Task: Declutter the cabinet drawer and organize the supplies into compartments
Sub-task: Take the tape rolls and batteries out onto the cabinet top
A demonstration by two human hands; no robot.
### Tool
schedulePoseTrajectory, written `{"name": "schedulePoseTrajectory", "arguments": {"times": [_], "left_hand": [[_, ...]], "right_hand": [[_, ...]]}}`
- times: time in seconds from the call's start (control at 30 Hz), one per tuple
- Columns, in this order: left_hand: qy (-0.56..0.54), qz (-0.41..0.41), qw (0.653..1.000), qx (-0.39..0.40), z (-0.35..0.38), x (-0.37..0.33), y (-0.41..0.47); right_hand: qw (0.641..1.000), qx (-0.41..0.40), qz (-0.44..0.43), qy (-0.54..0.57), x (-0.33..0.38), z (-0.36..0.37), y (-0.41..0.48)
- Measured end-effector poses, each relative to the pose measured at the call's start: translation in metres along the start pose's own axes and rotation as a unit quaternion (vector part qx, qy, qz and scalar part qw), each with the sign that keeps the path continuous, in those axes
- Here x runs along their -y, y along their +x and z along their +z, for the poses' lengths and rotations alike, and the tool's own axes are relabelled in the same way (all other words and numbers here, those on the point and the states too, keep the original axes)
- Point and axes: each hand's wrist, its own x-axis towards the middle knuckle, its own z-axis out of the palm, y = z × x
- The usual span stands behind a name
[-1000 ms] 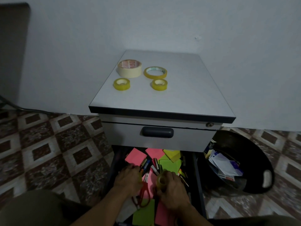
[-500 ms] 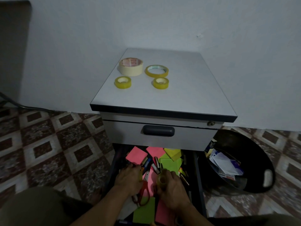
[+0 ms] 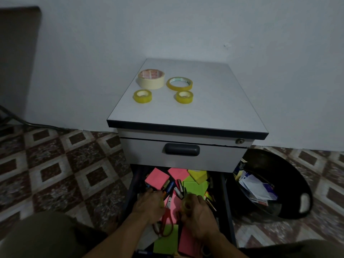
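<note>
The cabinet's lower drawer (image 3: 226, 202) is pulled open and cluttered with pink (image 3: 157, 178), green (image 3: 195, 187) and yellow (image 3: 198, 176) sticky-note pads, pens and batteries (image 3: 170, 187), and red-handled scissors (image 3: 166, 220). My right hand (image 3: 200, 216) grips a small clear-yellow tape roll (image 3: 186, 204) just above the clutter. My left hand (image 3: 149, 206) is down in the drawer beside the scissors, with its fingers curled over a yellowish item (image 3: 161, 200) that is mostly hidden. Several tape rolls lie on the cabinet top (image 3: 214, 101): a masking roll (image 3: 151, 79), a thin yellow ring (image 3: 179, 83) and two small yellow rolls (image 3: 142, 96).
The upper drawer is closed, with a dark handle (image 3: 182, 149). A black bin (image 3: 290, 183) holding papers leans by the cabinet's right side. A cable (image 3: 18, 121) runs along the wall at the left. My knees frame the drawer on the tiled floor.
Both hands stay in the drawer almost where they were. The right hand keeps hold of the small tape roll. The view has shifted slightly.
</note>
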Motion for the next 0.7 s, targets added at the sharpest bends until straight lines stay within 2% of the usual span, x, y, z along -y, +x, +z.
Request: {"name": "schedulePoseTrajectory", "arguments": {"times": [0.2,0.33,0.7], "left_hand": [[0.034,-0.001,0.999,0.014,-0.019,-0.008,-0.009],[0.04,0.002,0.999,0.022,-0.031,-0.015,-0.018],[0.031,0.041,0.999,0.01,-0.098,-0.045,-0.057]], "right_hand": [[1.0,0.004,-0.001,-0.019,0.01,-0.015,-0.007],[1.0,0.002,0.016,0.006,0.016,-0.025,-0.013],[0.998,-0.049,-0.006,0.031,0.047,-0.064,-0.023]]}}
